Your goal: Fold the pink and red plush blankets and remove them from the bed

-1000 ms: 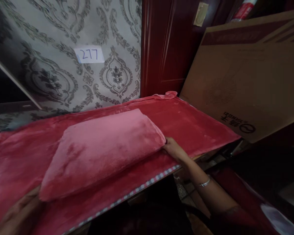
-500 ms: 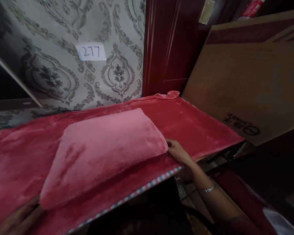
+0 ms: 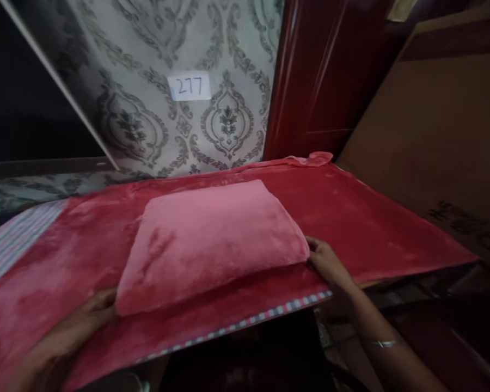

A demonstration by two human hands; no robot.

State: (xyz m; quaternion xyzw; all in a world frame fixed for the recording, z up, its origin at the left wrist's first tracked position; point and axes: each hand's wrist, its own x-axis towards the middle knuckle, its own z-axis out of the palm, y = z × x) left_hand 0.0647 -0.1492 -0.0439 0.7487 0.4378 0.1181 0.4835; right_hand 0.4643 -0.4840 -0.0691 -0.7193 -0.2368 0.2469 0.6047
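The left hand [image 3: 87,318] touches the near left corner of the folded pink blanket [image 3: 212,242], fingers spread and tucked against its edge, gripping nothing firmly that can be seen. The right hand [image 3: 326,261] sits at the opposite near corner, fingers curled at the fold; whether they pinch the cloth or only press it cannot be told. The blanket lies between the two hands, on top of the red cover [image 3: 371,218] spread over the table, with the checked border [image 3: 269,313] of that cover just in front of both wrists. To handle this fold well, both hands would likely do best to take hold of all the layers at their corners together, thumbs on top and fingers underneath, and keep the pull level (plush like this tends to slide layer over layer). The cover below may drag along if the hands press down too hard. Beyond the fingertips stand the patterned wall [image 3: 228,120] with its label [image 3: 189,87], and past the right hand leans a cardboard box [image 3: 441,136].
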